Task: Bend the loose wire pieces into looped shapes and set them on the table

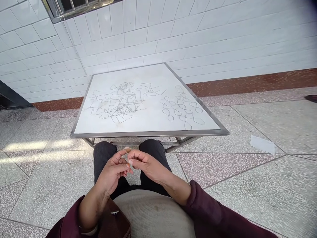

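My left hand (112, 172) and my right hand (146, 166) meet above my lap, just in front of the table's near edge. Both are closed in a pinch, fingertips almost touching. Between them runs a thin wire (127, 152), mostly hidden by the fingers, so its shape does not show. On the white-topped table (153, 122), a loose tangle of thin bent wires (121, 107) covers the left half. To the right lie several wires shaped into figure-eight loops (182, 107), spread side by side and partly overlapping.
The table has a metal rim (148, 134) and metal legs, close to my knees. Behind it rises a white tiled wall (148, 36) with a barred window (76, 6). A white sheet (262, 144) lies on the speckled floor at right.
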A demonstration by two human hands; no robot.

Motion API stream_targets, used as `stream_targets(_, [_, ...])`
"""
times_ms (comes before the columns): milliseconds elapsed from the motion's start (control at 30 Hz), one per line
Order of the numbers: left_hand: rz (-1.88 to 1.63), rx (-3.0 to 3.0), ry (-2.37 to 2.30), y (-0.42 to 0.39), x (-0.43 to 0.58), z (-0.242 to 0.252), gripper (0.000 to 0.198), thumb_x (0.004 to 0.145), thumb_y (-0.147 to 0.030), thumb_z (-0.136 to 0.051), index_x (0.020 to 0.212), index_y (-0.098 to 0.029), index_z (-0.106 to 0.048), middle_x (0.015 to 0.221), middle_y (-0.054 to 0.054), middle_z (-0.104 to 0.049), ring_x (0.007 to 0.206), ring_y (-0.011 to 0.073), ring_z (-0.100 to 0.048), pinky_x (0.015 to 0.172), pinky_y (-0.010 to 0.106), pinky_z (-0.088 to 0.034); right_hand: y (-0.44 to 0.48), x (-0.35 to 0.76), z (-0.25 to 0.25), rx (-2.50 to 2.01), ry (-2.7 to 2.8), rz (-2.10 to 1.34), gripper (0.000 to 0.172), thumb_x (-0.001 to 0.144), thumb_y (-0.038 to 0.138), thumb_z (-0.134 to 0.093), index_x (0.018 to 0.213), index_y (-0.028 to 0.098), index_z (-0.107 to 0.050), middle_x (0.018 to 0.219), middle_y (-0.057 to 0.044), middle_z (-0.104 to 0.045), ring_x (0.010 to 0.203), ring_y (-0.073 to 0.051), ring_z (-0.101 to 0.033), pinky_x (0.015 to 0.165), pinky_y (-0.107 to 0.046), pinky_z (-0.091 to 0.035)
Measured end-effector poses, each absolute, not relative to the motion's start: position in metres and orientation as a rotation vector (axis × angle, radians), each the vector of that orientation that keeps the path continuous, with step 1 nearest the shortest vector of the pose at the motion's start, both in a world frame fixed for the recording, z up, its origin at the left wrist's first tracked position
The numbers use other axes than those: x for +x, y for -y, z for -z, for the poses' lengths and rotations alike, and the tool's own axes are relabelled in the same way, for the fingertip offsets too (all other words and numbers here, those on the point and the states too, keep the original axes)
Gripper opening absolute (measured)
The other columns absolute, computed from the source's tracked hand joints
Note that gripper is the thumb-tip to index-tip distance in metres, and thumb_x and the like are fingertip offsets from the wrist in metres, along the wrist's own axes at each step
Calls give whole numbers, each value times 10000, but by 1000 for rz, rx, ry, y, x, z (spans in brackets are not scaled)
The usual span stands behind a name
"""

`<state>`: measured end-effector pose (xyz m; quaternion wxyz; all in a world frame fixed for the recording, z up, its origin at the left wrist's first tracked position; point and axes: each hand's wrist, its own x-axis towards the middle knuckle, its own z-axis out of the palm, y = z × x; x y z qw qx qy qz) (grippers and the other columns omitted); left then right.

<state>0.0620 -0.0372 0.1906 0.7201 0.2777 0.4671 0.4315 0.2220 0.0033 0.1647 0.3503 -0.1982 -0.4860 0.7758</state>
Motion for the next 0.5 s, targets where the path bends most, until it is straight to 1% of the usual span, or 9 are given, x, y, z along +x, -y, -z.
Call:
stream_targets(200, [-914,700,-1078,36,62,-188,589,694,-229,-782,1259,-193,-619,614,-51,-559,616,108,-585,585,234,-339,-5,226,-166,-570,1362,-1960,218,904,360,-651,800,190,-562,677,27,-601,666,-140,-598,703,-305,-445])
stream_targets(267, [-943,731,-1083,36,62,-188,576,711,-246,-786,1261,-202,-623,640,-44,-574,651,114,-594,624,242,-372,-5,227,-165,-613,1356,-1933,229,900,377,-652,802,191,-562,676,27,-591,668,-140,-584,697,-301,-436])
stream_targets(400, [-1063,758,-1076,38,65,-187,547,774,-321,-766,1289,-221,-612,769,-1,-646,771,143,-617,743,284,-441,-4,225,-161,-668,1277,-1867,231,897,396,-654,833,187,-577,714,26,-578,692,-133,-557,712,-296,-427])
stream_targets(500, [-1138,799,-1103,38,69,-185,513,803,-354,-749,1282,-228,-617,739,-14,-633,740,136,-612,746,291,-460,-3,225,-162,-688,1290,-1863,245,896,417,-653,846,188,-580,744,16,-579,724,-140,-554,726,-301,-426])
